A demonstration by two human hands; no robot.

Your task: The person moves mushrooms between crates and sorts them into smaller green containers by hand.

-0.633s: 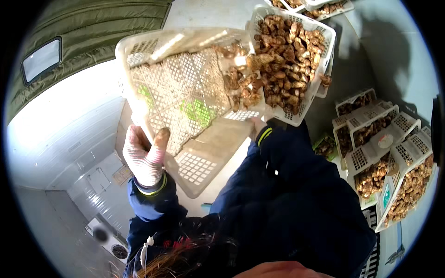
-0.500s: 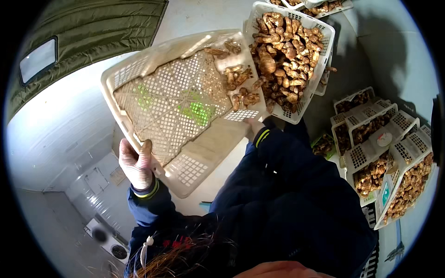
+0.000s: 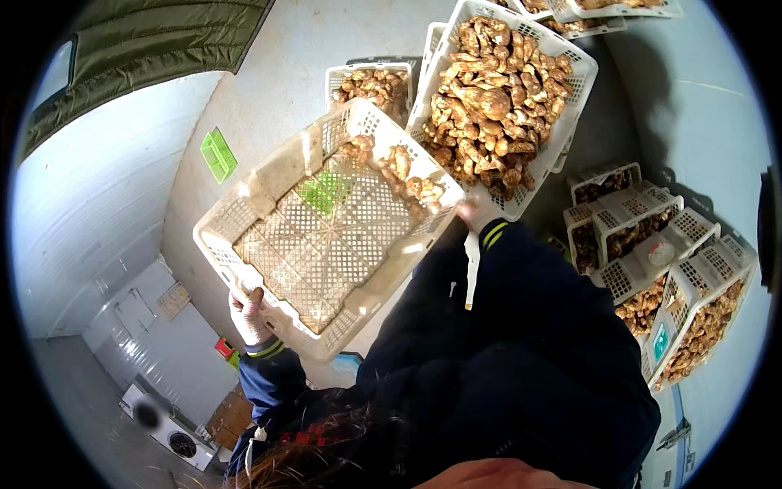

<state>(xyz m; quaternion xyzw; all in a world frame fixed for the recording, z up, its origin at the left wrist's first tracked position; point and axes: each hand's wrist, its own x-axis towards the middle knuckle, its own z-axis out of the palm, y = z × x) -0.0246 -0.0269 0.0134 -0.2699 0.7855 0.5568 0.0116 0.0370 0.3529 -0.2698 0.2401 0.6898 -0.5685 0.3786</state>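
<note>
A large off-white plastic crate (image 3: 358,307) with a mesh bottom is held up in front of me, tilted. My left hand (image 3: 251,316), in a pale glove, grips its near left corner. At the right corner my right hand (image 3: 478,210) is closed on the rim, its fingers partly hidden. Several brown mushrooms (image 3: 397,161) lie bunched at the crate's far right end, and the rest of its mesh floor is bare. Right beside it stands a white crate (image 3: 582,88) heaped with mushrooms (image 3: 489,102). A white strip (image 3: 472,269) hangs by my right cuff.
Behind the held crate is a smaller crate of mushrooms (image 3: 375,88). A green basket (image 3: 218,155) sits on the floor at left. Stacked mushroom crates (image 3: 692,285) stand along the right wall. More filled crates (image 3: 623,10) are at the top. A green quilted curtain (image 3: 163,49) hangs upper left.
The held crate has come down and levelled somewhat, its far end moving left of the heaped crate. A smaller mushroom crate and the green basket have come into plain view.
</note>
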